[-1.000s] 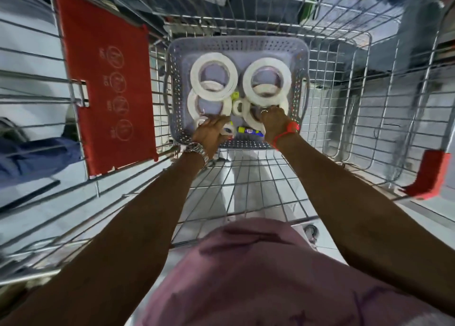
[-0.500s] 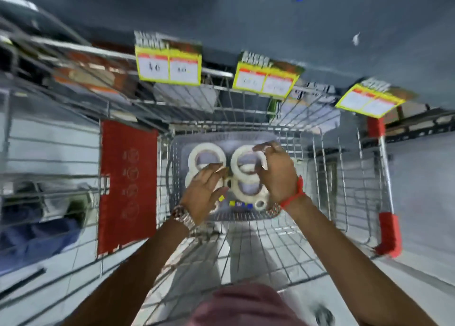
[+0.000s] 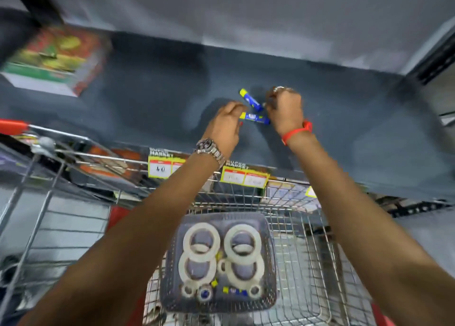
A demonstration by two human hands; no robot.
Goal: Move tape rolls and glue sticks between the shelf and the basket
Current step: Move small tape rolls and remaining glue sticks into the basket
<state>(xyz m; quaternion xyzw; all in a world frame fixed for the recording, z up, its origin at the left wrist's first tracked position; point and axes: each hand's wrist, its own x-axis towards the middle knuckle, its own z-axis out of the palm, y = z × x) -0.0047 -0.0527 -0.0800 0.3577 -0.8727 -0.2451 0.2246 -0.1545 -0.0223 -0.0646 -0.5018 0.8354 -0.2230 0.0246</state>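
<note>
On the dark grey shelf [image 3: 152, 99] lie two blue glue sticks with yellow caps. The upper glue stick [image 3: 250, 100] lies slanted between my hands. My left hand [image 3: 225, 126] pinches the yellow end of the lower glue stick [image 3: 255, 118]. Curled into a fist, my right hand [image 3: 285, 109] sits against the blue ends of both sticks, and what it holds is hidden. Below, a grey perforated basket [image 3: 269, 229] in the cart holds several white tape rolls [image 3: 202, 238], small rolls and more glue sticks [image 3: 234, 290].
The wire shopping cart [image 3: 307, 264] stands against the shelf front, with a red handle [image 3: 12, 124] at the left. Yellow price tags [image 3: 243, 179] hang along the shelf edge. A colourful box [image 3: 51, 60] sits on the shelf at far left.
Both hands rose from the basket up onto the shelf. The view tilted upward. A second glue stick now lies beside the one on the shelf.
</note>
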